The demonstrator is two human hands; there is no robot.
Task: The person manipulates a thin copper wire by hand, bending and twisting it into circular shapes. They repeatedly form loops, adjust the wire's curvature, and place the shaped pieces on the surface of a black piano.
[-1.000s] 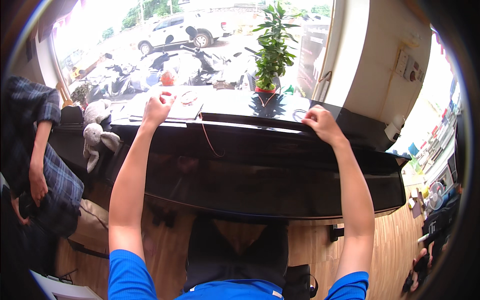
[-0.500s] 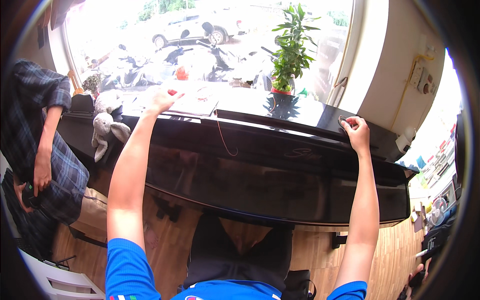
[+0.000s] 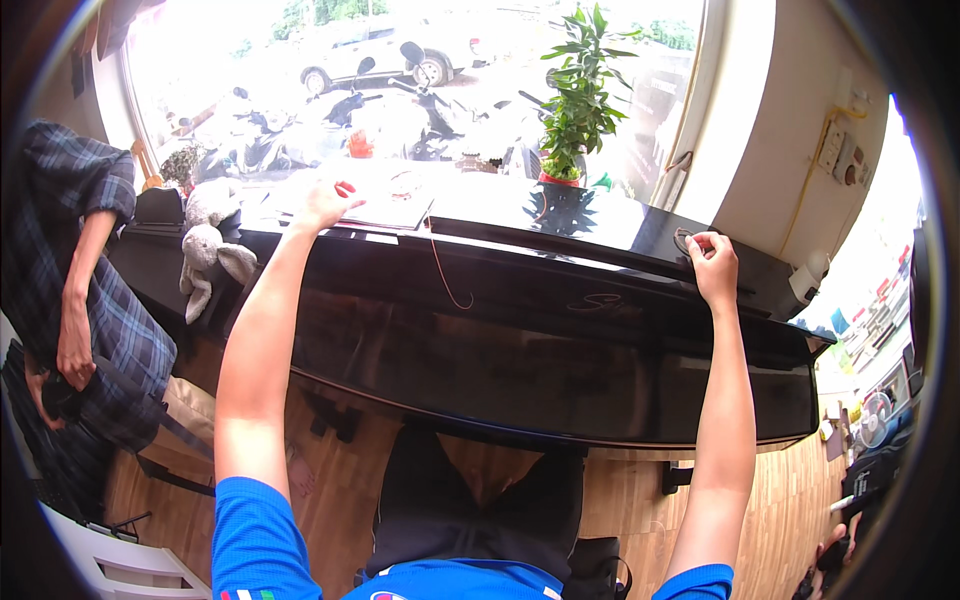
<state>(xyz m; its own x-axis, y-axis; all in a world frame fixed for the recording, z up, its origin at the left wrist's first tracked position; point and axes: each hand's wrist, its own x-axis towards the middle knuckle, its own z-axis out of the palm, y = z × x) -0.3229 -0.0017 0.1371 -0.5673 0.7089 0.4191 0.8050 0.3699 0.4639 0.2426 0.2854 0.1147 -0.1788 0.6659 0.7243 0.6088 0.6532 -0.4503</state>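
Observation:
I face a black upright piano (image 3: 560,340) with both arms stretched up to its top. My left hand (image 3: 325,205) lies with fingers apart on a flat light book or sheet (image 3: 395,210) on the piano's top. At the right end of the top edge, my right hand (image 3: 714,264) is closed around a small dark round object (image 3: 686,240). What that object is I cannot make out.
A potted green plant (image 3: 580,100) stands on the piano top by the window. A grey stuffed rabbit (image 3: 210,255) hangs at the left end. A person in a plaid shirt (image 3: 75,300) stands at left. A black stool (image 3: 480,500) sits below. Wall sockets (image 3: 835,150) are at right.
My right hand has slid to the right along the piano's top edge and closed on the small dark object. My left hand has stayed on the flat book.

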